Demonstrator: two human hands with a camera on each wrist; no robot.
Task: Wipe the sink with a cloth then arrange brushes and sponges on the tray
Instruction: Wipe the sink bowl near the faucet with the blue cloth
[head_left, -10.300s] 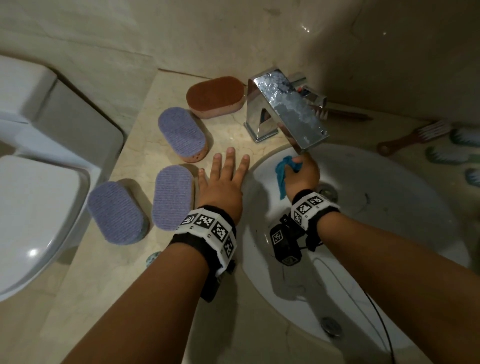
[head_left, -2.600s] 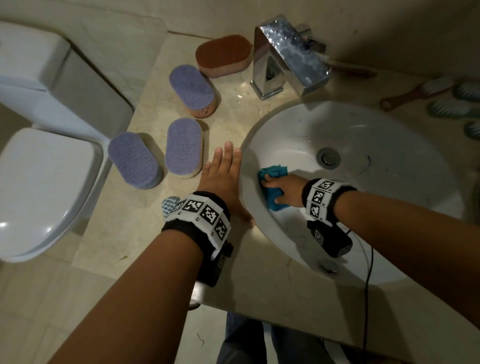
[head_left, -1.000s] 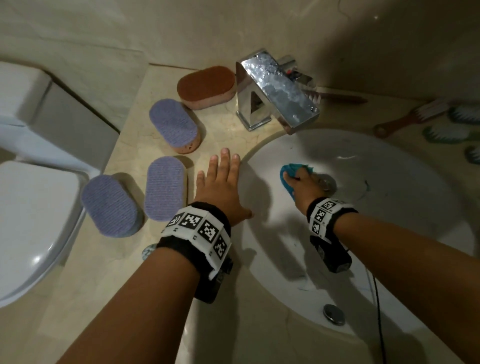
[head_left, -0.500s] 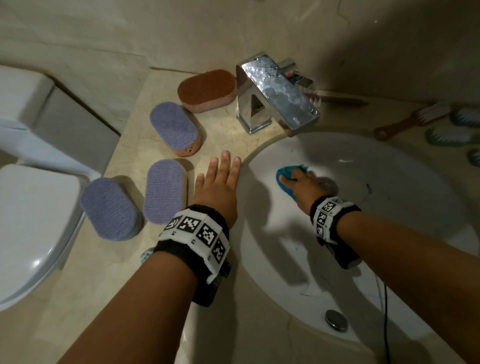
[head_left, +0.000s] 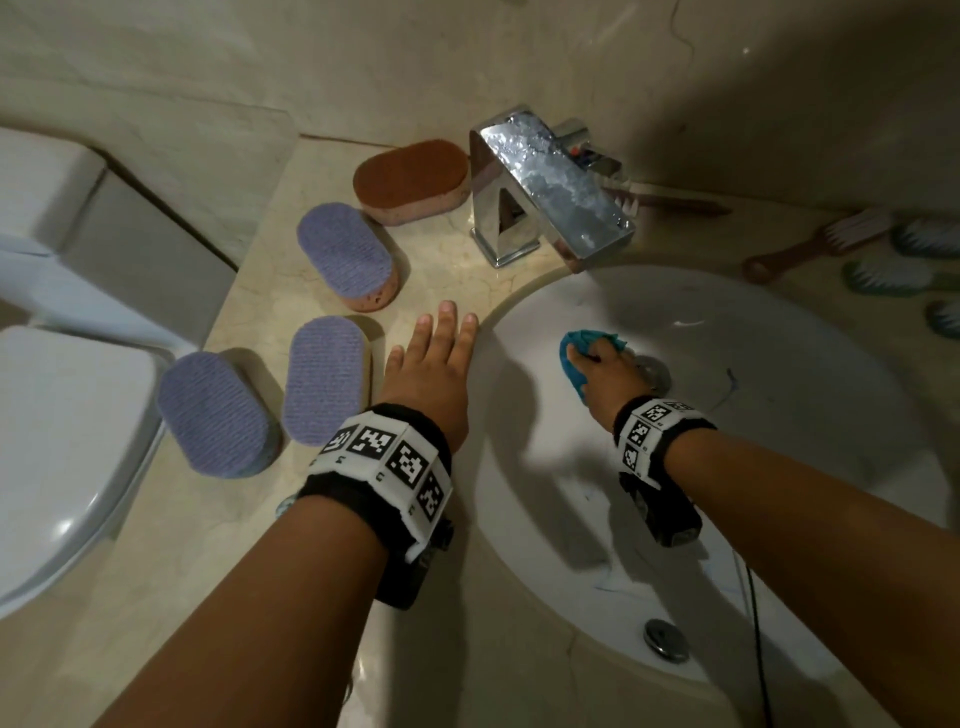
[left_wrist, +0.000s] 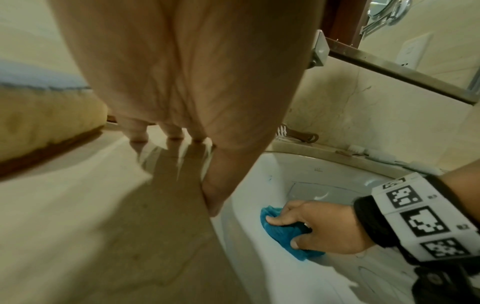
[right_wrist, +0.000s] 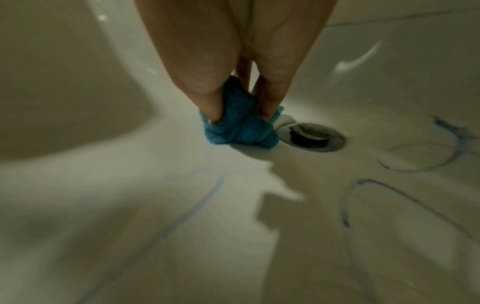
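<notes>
Bearing no readable brand or lettering, the items on show carry only one kind of marking: black-and-white square code tags on the bands at both wrists. The right hand has its fingers curled round a bunched blue cloth and presses it onto the floor of the white sink, just left of the metal drain; the wad has no clear long axis. Faint blue streaks mark the basin surface nearer the viewer. The left hand lies flat on the beige countertop at the sink's left rim, fingers straight and together, pointing toward the back wall, holding nothing. Beside that hand lie three purple-topped oval sponges, the nearest two with long axes running roughly front to back, the farthest one tilted. A brown-topped sponge lies crosswise just left of the chrome faucet, whose spout overhangs the basin above the cloth. Right of the sink, near the wall, lie several brushes, handles pointing roughly leftward; a further brush lies behind the faucet. A white toilet stands left of the counter.
</notes>
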